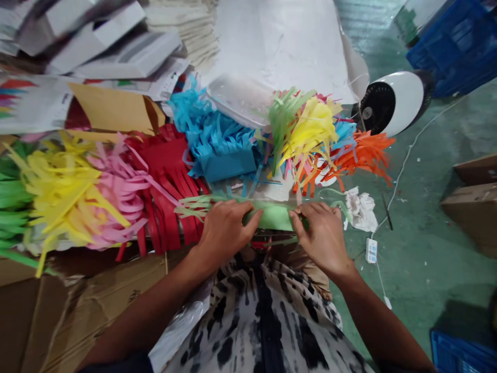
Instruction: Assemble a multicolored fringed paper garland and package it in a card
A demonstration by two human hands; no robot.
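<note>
My left hand and my right hand both grip a strip of light green fringed paper held across my lap. Thumb and fingers of each hand pinch the strip's solid band from either side, with its cut fringe trailing off to the left. Just beyond the strip lie piles of fringed paper: red, blue, and a mixed yellow and green bunch with orange beside it.
Yellow and pink fringe piles lie to the left over brown cardboard. White boxes are stacked at the back left. A small fan, a crumpled paper and blue crates are on the green floor at right.
</note>
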